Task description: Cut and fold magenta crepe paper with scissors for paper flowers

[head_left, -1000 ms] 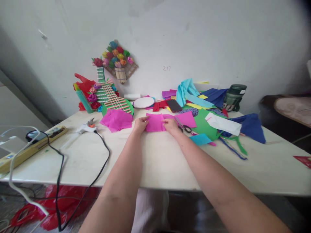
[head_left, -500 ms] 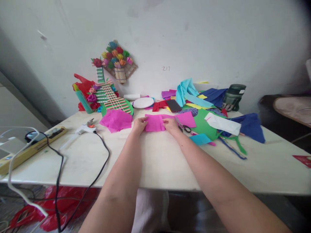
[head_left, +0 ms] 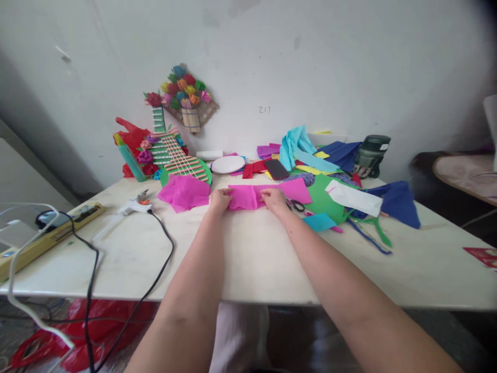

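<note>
A strip of pink crepe paper (head_left: 243,197) with a crease near its middle is stretched between my hands, low over the white table. My left hand (head_left: 220,200) pinches its left end between thumb and fingers. Farther right, my right hand (head_left: 273,199) is closed on the paper just past the crease. More pink paper (head_left: 298,189) extends behind my right hand. Scissors (head_left: 297,205) lie beside that hand, their blades mostly hidden. Left of my left hand rests a crumpled pink sheet (head_left: 184,193).
A glue gun (head_left: 135,205) with a black cord and a power strip (head_left: 83,217) lie at left. Behind stands a flower-trimmed paper instrument (head_left: 180,158). A phone (head_left: 276,169), coloured paper, green sheet (head_left: 326,191) and bottle (head_left: 371,155) occupy the right back.
Both hands still hold the pink paper. The creased part has shifted slightly left between them, and the view has moved a little.
</note>
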`<state>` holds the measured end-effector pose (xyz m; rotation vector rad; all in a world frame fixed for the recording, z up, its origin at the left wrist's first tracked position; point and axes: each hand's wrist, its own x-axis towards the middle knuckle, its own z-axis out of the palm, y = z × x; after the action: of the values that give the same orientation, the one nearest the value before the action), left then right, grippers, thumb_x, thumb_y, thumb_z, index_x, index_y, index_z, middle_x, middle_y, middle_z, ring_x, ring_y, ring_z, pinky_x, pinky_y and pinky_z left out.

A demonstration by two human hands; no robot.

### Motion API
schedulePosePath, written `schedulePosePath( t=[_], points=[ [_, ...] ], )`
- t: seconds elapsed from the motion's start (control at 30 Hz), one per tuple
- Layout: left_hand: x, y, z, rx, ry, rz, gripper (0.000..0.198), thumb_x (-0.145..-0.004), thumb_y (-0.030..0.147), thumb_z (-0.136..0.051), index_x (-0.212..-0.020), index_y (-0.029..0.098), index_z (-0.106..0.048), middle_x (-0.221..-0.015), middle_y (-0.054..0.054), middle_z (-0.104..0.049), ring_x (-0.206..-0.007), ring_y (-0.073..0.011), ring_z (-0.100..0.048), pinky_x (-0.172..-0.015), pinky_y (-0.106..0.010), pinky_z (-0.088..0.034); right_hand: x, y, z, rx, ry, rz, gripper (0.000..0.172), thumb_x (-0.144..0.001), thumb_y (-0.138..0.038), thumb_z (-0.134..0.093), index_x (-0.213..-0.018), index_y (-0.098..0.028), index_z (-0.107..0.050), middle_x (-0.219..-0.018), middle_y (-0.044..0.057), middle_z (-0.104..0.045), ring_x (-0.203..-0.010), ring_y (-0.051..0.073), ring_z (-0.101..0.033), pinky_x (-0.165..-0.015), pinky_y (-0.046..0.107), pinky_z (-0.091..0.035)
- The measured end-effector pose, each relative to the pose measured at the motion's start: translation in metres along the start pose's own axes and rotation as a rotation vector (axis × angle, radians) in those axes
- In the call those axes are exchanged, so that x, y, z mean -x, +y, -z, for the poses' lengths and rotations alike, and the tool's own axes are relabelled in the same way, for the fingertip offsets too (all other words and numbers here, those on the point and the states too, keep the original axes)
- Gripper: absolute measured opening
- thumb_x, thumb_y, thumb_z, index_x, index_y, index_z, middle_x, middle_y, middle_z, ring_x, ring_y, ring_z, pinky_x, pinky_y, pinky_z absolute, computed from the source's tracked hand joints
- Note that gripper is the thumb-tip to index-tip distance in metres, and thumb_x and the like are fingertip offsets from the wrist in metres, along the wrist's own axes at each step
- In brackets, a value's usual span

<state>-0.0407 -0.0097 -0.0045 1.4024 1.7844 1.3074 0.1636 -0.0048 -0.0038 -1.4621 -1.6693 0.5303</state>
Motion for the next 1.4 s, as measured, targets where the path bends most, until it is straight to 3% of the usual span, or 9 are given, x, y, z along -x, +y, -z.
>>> schedulePosePath(
  t=[0.2, 0.37, 0.6, 0.73, 0.9, 1.13, 1.4],
  points=[
    [-0.004, -0.002, 0.001, -0.064, -0.001, 0.025, 0.043, -0.062, 0.009, -0.065, -0.104, 0.016, -0.071, -0.065, -0.002, -0.066, -0.056, -0.0124, -0.056, -0.055, -0.021, -0.042, -0.002, 0.001, 0.012, 0.152, 0.012, 0.047, 0.039, -0.068, -0.007, -0.049, -0.1, -0.015, -0.071, -0.098, 0.005, -0.072, -0.095, 0.019, -0.064, -0.088, 0.028, -0.047],
    [-0.005, -0.002, 0.001, -0.041, -0.001, 0.036, 0.042, -0.061, 0.008, -0.065, -0.102, 0.016, -0.071, -0.065, -0.002, -0.067, -0.06, -0.0132, -0.059, -0.059, -0.021, -0.044, 0.004, -0.004, 0.024, 0.35, -0.069, 0.04, 0.043, -0.069, -0.007, -0.053, -0.108, -0.018, -0.068, -0.11, 0.008, -0.068, -0.102, 0.023, -0.062, -0.087, 0.031, -0.046],
    [-0.002, 0.001, 0.003, -0.06, -0.026, 0.065, 0.044, -0.063, 0.007, -0.063, -0.105, 0.014, -0.07, -0.077, -0.007, -0.071, -0.068, -0.016, -0.063, -0.063, -0.022, -0.046, 0.013, -0.016, 0.034, 0.554, -0.088, 0.039, 0.029, -0.081, -0.019, -0.05, -0.101, -0.017, -0.07, -0.103, 0.014, -0.068, -0.099, 0.027, -0.061, -0.08, 0.034, -0.046],
    [0.0, 0.004, 0.004, -0.153, -0.033, 0.063, 0.044, -0.064, 0.008, -0.063, -0.106, 0.017, -0.07, -0.087, -0.006, -0.072, -0.076, -0.0161, -0.065, -0.066, -0.021, -0.047, 0.014, -0.019, 0.031, 0.5, -0.022, 0.132, 0.034, -0.086, -0.03, -0.047, -0.112, -0.019, -0.066, -0.109, 0.012, -0.067, -0.102, 0.026, -0.06, -0.083, 0.034, -0.045],
    [0.001, 0.006, 0.004, -0.198, -0.038, 0.085, 0.045, -0.065, 0.009, -0.063, -0.11, 0.017, -0.068, -0.086, -0.005, -0.072, -0.076, -0.0162, -0.066, -0.067, -0.021, -0.048, 0.013, -0.019, 0.02, 0.342, -0.115, 0.303, 0.041, -0.085, -0.026, -0.05, -0.125, -0.023, -0.058, -0.102, 0.003, -0.071, -0.095, 0.018, -0.063, -0.085, 0.028, -0.046],
    [0.002, 0.005, 0.003, -0.191, -0.014, 0.069, 0.044, -0.063, 0.011, -0.067, -0.106, 0.018, -0.07, -0.079, -0.004, -0.072, -0.075, -0.0171, -0.066, -0.068, -0.023, -0.049, 0.016, -0.022, 0.015, 0.31, -0.257, 0.338, 0.031, -0.084, -0.021, -0.052, -0.109, -0.022, -0.068, -0.112, 0.004, -0.068, -0.104, 0.018, -0.061, -0.09, 0.029, -0.046],
    [0.002, 0.005, 0.003, -0.159, -0.011, 0.071, 0.044, -0.062, 0.01, -0.067, -0.105, 0.017, -0.07, -0.081, -0.005, -0.072, -0.077, -0.0181, -0.066, -0.069, -0.023, -0.049, 0.014, -0.019, 0.012, 0.31, -0.217, 0.31, 0.027, -0.084, -0.022, -0.051, -0.101, -0.019, -0.071, -0.108, 0.007, -0.069, -0.1, 0.021, -0.062, -0.086, 0.03, -0.046]
  ],
)
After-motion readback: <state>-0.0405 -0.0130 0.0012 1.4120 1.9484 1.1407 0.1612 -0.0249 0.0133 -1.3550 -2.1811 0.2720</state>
